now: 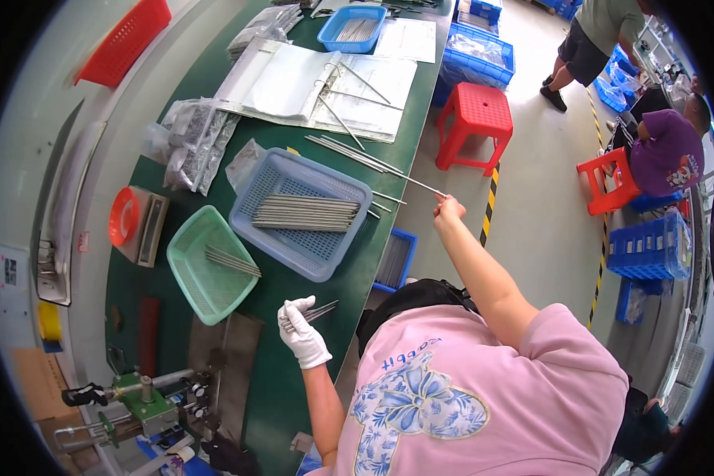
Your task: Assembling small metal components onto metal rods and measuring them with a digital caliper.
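My left hand (301, 332), in a white glove, is shut on a small bundle of thin metal rods (322, 311) just above the green table's near edge. My right hand (449, 209), bare, is stretched out past the table edge and pinches the end of a long thin rod (389, 171), which runs back toward several similar long rods (349, 151) lying on the table. A blue mesh basket (325, 270) holding a stack of short rods (305, 213) sits between the hands. To its left, a green mesh basket (186, 295) holds a few rods (232, 260).
An open binder (309, 87), bagged parts (194, 143), a small blue tray (351, 28), a red basket (127, 40) and a scale with an orange dish (125, 217) lie farther off. A green fixture (139, 401) stands near left. A red stool (474, 119), blue crates (474, 59) and two people (665, 151) occupy the aisle.
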A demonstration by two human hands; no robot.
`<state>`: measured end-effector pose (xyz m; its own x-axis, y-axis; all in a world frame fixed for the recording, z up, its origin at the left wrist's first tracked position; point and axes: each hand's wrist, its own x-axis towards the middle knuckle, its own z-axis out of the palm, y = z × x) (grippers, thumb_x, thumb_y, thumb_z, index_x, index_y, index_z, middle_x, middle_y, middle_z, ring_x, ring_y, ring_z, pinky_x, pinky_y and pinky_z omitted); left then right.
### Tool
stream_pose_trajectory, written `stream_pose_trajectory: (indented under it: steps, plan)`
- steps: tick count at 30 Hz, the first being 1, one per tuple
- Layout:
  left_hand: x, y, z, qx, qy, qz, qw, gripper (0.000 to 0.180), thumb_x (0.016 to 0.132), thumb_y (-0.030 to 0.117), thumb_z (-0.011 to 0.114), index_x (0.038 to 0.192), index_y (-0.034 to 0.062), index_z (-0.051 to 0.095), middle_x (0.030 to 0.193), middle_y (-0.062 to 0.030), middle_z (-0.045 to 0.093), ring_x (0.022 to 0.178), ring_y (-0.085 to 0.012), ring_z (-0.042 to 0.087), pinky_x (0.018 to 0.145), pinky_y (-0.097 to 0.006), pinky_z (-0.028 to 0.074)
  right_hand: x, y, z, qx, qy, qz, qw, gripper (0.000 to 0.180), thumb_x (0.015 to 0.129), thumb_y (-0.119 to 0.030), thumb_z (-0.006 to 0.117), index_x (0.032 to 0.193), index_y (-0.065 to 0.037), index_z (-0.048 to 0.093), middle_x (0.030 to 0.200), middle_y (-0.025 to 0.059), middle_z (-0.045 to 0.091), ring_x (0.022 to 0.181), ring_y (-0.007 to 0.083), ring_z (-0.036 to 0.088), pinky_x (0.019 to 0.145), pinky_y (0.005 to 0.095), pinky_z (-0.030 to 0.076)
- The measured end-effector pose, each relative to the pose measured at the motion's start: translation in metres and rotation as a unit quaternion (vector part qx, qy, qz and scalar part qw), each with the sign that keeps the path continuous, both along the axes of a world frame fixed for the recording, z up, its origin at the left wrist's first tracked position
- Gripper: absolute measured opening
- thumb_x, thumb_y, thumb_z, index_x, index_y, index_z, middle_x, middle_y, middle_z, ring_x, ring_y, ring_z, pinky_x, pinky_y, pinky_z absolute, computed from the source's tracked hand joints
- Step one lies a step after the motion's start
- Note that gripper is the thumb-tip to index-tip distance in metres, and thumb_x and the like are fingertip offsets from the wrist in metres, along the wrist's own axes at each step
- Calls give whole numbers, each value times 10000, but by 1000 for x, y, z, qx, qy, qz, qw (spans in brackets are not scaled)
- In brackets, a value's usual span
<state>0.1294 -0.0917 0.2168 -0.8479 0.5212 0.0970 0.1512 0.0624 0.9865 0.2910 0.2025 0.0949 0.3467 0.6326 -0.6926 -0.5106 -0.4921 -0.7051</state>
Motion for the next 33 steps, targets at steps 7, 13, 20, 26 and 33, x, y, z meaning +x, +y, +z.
stream_pose_trajectory:
  steps: [7,13,20,26,33]
  plan:
    - [0,0,0,46,-1,-13,999,281,944,228,357,904,-13,497,859,-130,619,799,-198,610,768,-300,493,-16,-8,-15,-56,-51,170,983,175,862,-115,445,1002,-33,510,737,101,650,382,99,392,336,243,332]
    - [3,7,-1,80,1,-13,997,265,939,217,379,900,-14,502,836,-115,609,768,-178,601,738,-290,493,-12,1,-21,126,-405,411,807,403,779,-407,558,790,-16,656,728,130,619,627,171,581,626,327,448]
    - [10,23,-13,123,-59,-37,990,208,908,175,471,789,7,507,635,-32,506,564,-92,497,563,-237,437,-27,-31,114,298,-53,617,726,127,802,-96,400,838,-42,510,678,16,482,593,108,450,558,234,377]
    - [7,20,-5,72,-94,-43,992,208,891,183,492,772,14,495,617,-25,486,540,-90,480,528,-241,418,-82,-125,213,668,-76,645,364,242,720,46,601,957,-3,592,838,89,574,761,176,564,694,262,455]
    - [4,20,-15,105,-14,-64,992,92,775,-34,456,846,8,497,687,-58,502,572,-143,490,545,-268,409,-100,-159,206,635,17,679,368,194,743,7,618,935,9,591,847,101,591,725,178,568,649,257,457]
